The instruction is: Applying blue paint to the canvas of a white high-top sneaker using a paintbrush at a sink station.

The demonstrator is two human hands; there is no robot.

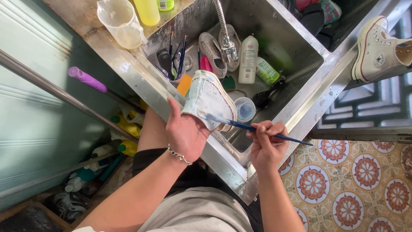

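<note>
While the left hand (185,132) reaches forward with its forearm slanting up from the lower left, its fingers are curled closed around the heel end of a pale sneaker (209,99), holding it above the near rim of the steel sink (296,51). A chain bracelet (179,155) sits on that wrist. The right hand (267,145), forearm rising from below, is bent inward and pinches a thin blue paintbrush (257,129) between thumb and fingertips; the bristles touch the sneaker's side. Just beyond the hands, a small cup of bluish water (245,109) stands in the sink, with a white bottle (248,59) farther off. Well beyond the right hand, a white high-top shoe (380,49) rests on a ledge.
</note>
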